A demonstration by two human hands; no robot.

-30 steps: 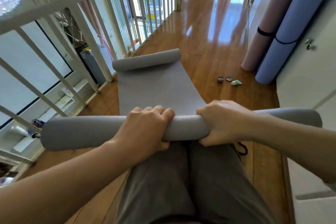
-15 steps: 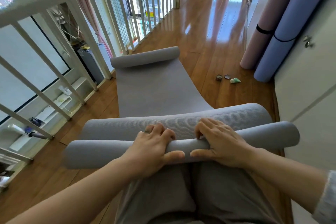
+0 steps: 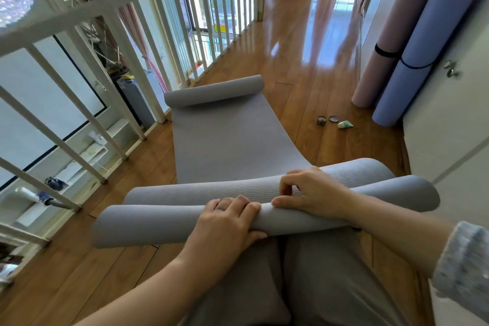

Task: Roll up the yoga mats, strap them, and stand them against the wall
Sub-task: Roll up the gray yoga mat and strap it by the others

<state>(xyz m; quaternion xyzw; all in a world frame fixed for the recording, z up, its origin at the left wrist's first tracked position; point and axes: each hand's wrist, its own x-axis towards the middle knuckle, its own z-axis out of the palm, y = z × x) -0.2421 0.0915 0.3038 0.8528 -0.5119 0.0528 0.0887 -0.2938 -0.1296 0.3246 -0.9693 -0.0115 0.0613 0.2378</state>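
1. head view: the grey mat [image 3: 225,145] lies on the wooden floor [image 3: 304,61] beside a white railing [image 3: 127,66]. its far end is curled into a small roll, and its near end is rolled into a tube over the person's thighs.
2. the left hand [image 3: 225,222] grips the tube from above, fingers [image 3: 246,202] curled over it and thumb beneath.
3. the right hand [image 3: 312,193] holds the tube just beside the left, fingers bent onto the ribbed layer, thumb along the roll.
4. a pink mat [image 3: 383,42] and a blue mat [image 3: 423,42], each rolled and strapped, stand upright by a white door [image 3: 455,114].
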